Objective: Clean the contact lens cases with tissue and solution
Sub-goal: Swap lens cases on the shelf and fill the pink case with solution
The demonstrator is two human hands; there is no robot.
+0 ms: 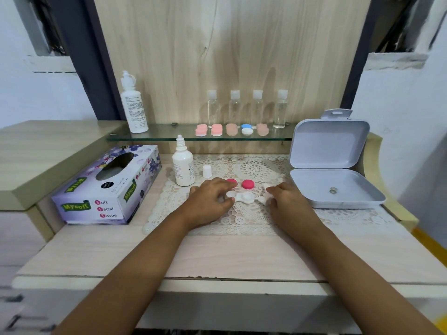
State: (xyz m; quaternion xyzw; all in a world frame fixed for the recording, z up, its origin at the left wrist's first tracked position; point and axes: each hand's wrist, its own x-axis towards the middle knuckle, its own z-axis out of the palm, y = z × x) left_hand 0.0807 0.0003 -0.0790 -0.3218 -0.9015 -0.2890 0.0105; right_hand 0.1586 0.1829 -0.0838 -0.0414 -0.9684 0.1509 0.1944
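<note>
While both hands sit mid-frame, there's a lot packed round them tbh. Left of centre: a purple tissue box (106,187) lying at an angle, w/ a small white solution bottle (183,169) upright just right of it, its cap (207,171) off and standing beside it. Two pink lids (247,184) lie just behind the hands, one half hidden by the left hand (208,199). Right side of frame: an open white box (331,165), lid up. Above centre, a glass shelf (145,136) carries a tall white bottle (133,105), four clear bottles (246,107) and a row of pinkish cases (216,130), plus one blue/white.

The lens case (244,197) is dead centre, between the hands: white, two round wells joined, lids off. Left hand's fingers are curled over its left well, pinching it, so that well is mostly covered. The right hand (287,201) is clenched round a crumpled white tissue (264,194), just right of the case; can't tell if they touch.

Underneath: a white lace mat (242,221) on a pale wood-look tabletop (217,257). Behind, a light wood panel (217,44), white walls either side.
</note>
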